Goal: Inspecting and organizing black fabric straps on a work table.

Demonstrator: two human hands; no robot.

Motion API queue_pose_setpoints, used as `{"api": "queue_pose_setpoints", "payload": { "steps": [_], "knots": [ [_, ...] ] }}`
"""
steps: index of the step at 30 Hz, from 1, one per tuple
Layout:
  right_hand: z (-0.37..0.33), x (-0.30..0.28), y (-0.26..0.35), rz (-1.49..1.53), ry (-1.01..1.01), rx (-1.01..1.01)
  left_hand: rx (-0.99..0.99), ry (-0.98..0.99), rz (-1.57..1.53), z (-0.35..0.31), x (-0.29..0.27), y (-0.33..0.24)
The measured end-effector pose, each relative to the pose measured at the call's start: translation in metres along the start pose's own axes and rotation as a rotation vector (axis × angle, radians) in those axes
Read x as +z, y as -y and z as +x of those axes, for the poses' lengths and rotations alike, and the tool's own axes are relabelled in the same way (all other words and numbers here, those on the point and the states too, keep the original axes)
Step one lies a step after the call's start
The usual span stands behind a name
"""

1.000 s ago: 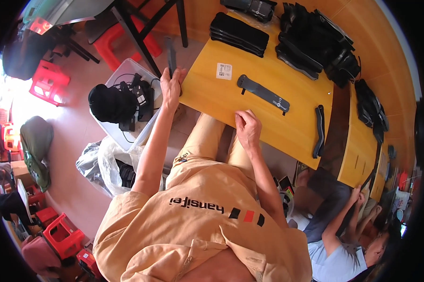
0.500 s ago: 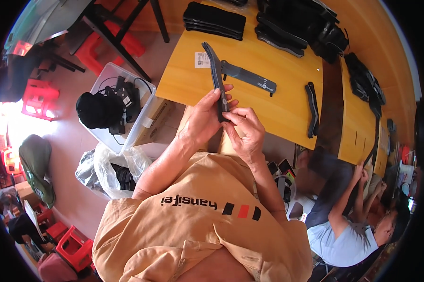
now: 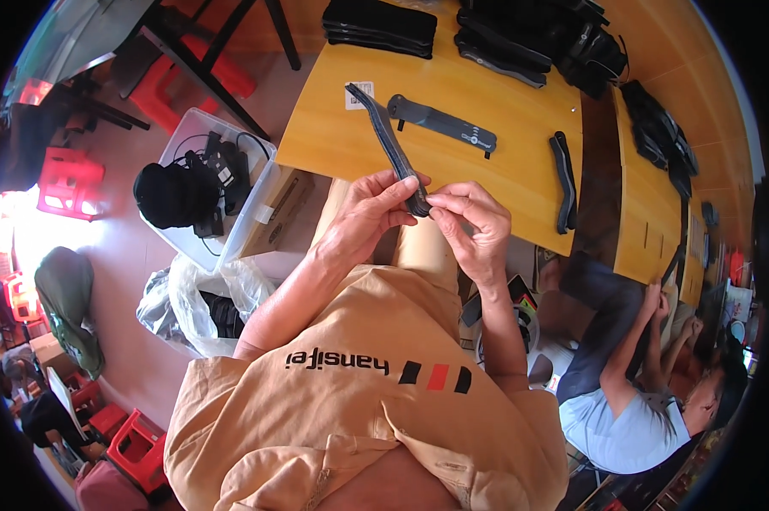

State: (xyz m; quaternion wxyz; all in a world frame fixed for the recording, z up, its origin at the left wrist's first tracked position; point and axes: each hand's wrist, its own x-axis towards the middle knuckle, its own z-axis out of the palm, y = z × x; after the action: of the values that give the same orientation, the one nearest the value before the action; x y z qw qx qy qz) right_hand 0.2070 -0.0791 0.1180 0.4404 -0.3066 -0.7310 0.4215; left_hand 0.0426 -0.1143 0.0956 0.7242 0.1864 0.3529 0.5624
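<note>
My left hand (image 3: 371,209) is closed around the near end of a long, narrow black padded strap (image 3: 383,132), with its thumb on top. The strap slants up to the left, its far end above the yellow table. At the strap's near tip, my right hand (image 3: 478,223) pinches the edge between thumb and fingers. Beyond my hands, a flat dark grey strap (image 3: 442,126) with a pale print and small black tabs lies on the table. Another black strap (image 3: 563,183) rests near the table's right edge.
Stacked black straps (image 3: 379,30) and a dark pile (image 3: 529,38) occupy the far side of the yellow table (image 3: 316,140). To the left on the floor are a clear bin (image 3: 265,183) of black gear and a plastic bag (image 3: 192,298). A person (image 3: 623,430) sits at right.
The held strap has tilted further left, and its near end has shifted slightly right. My right hand has moved right, now pinching the strap's tip from the side.
</note>
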Motion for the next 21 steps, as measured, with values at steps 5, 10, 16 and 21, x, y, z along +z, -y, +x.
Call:
{"api": "queue_pose_setpoints", "payload": {
  "steps": [5, 10, 16, 21],
  "knots": [
    [0.004, -0.008, 0.007, -0.137, 0.077, -0.090, 0.008, 0.016, 0.000, -0.001, -0.002, 0.003],
    [0.003, -0.010, 0.009, -0.220, 0.140, -0.101, 0.042, -0.025, 0.073, -0.004, 0.003, 0.005],
    [0.002, -0.012, 0.015, -0.322, 0.178, -0.151, 0.059, -0.065, 0.131, -0.006, 0.007, 0.008],
    [0.006, -0.021, 0.017, -0.263, 0.234, -0.080, 0.077, -0.081, 0.185, -0.010, 0.010, 0.007]
  ]
}}
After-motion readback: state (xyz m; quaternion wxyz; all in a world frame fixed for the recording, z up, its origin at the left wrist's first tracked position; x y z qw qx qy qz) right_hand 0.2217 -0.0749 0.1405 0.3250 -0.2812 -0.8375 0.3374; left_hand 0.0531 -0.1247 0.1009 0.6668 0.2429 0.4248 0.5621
